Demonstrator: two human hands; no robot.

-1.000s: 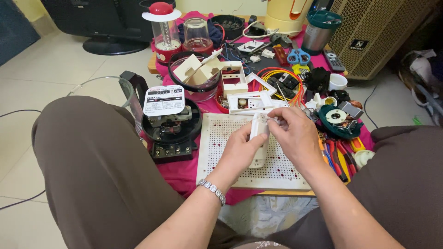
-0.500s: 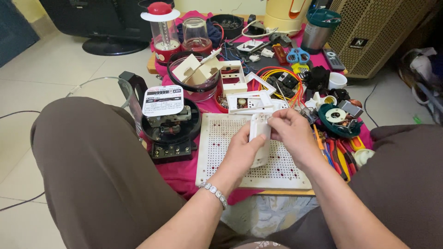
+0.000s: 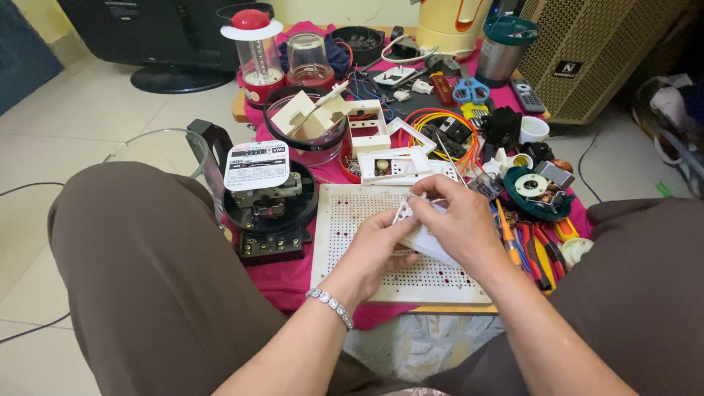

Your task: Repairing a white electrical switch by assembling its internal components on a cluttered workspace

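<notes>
Currently both hands meet over the white perforated board (image 3: 367, 242) at the near edge of the low table (image 3: 242, 114). Left hand (image 3: 378, 246) and right hand (image 3: 458, 220) are together, both clamped on 1 small white plastic part (image 3: 425, 242), held just above the board, fingers curled round its edges. Right fingertips (image 3: 419, 192) pinch its upper end; what they grip there is too small to tell.

Progress, judged from the layout: the work looks mid-way. The white part is in hand and not mounted on anything. Other white frames (image 3: 392, 163) lie loose just beyond the board, and more white pieces sit in a clear round bowl (image 3: 275, 117). Loose wires (image 3: 433, 117) in red, orange and yellow lie unconnected behind them. Screwdrivers and pliers (image 3: 528, 246) with red and yellow handles lie untouched at the right of the board. Nothing appears fixed to the board yet.

Labels and signs:
- 1 white rectangular label with dark print on top of a black round meter (image 3: 268, 209), left of the board, touching the pink cloth (image 3: 290, 279).
- 1 small black rectangular badge with a white mark on the beige slotted box (image 3: 609, 51) at upper right.
- No packaging visible.

Also noted: red-capped lamp (image 3: 253, 48), blue scissors (image 3: 469, 92), white cup (image 3: 533, 129), 1 bracelet (image 3: 331, 306) on the left wrist.
</notes>
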